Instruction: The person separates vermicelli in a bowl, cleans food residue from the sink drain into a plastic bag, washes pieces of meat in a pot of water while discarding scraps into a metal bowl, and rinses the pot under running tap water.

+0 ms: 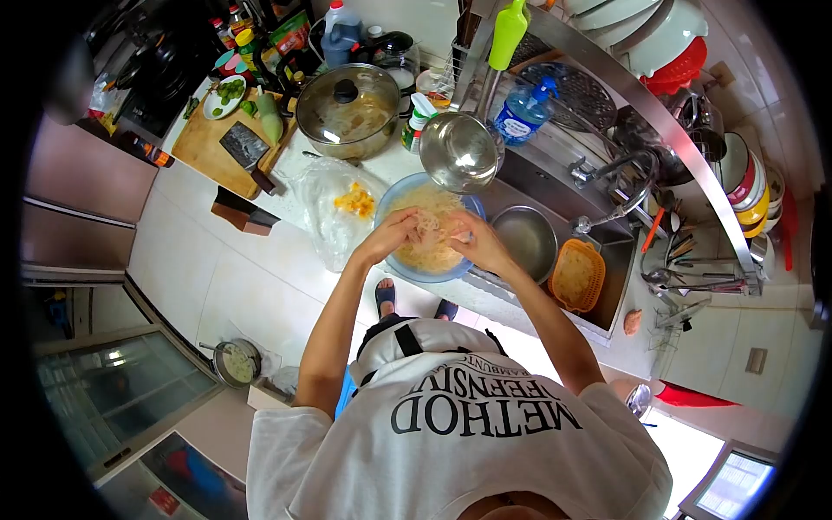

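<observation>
A blue bowl (426, 276) at the counter's edge holds pale, thin strands or shreds. Over it, my left hand (394, 234) has its fingers bent around some of the pale strands. Facing it from the right side of the bowl, my right hand (477, 241) has its fingers pinched near the same strands; what lies between them is too small to make out. Left of the bowl lies a clear plastic bag (329, 221) with orange-yellow bits (354, 201) on it.
Behind the bowl are a steel saucepan (459, 152) and a lidded glass pot (348, 113). A cleaver (244, 146) rests on a cutting board (198, 147) at the left. The sink at the right holds a metal basin (524, 243) and an orange basket (578, 276).
</observation>
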`<action>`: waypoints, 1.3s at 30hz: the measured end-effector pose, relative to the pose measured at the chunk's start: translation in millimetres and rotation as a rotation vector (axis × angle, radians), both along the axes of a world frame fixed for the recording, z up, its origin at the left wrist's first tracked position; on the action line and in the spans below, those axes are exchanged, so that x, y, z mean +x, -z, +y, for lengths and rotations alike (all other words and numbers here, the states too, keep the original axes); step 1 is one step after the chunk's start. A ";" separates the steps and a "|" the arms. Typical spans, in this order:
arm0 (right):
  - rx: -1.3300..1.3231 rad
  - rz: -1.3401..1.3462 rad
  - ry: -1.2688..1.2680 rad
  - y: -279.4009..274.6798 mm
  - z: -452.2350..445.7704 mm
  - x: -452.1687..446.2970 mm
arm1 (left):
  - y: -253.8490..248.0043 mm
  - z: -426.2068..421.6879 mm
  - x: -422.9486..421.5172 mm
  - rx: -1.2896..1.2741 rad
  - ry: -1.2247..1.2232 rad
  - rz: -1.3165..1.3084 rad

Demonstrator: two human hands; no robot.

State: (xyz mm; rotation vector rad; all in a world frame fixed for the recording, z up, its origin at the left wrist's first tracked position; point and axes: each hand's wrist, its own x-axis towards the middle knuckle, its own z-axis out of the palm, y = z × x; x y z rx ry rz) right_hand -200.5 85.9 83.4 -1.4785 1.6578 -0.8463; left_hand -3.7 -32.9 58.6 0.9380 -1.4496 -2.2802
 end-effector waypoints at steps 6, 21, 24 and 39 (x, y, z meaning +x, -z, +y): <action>-0.202 0.025 0.096 -14.8 -11.5 15.8 | -12.3 -2.5 -6.7 -0.091 0.221 -0.119; 0.225 -0.675 0.164 -21.0 -9.6 -13.8 | -9.8 -21.1 -0.4 0.334 0.111 0.205; 0.267 -0.622 0.197 -24.7 -10.5 -10.4 | -16.2 -20.5 -1.9 0.306 0.092 0.200; 0.233 -0.451 0.184 11.4 -21.9 -10.0 | -23.3 -23.8 -4.2 0.403 -0.028 0.381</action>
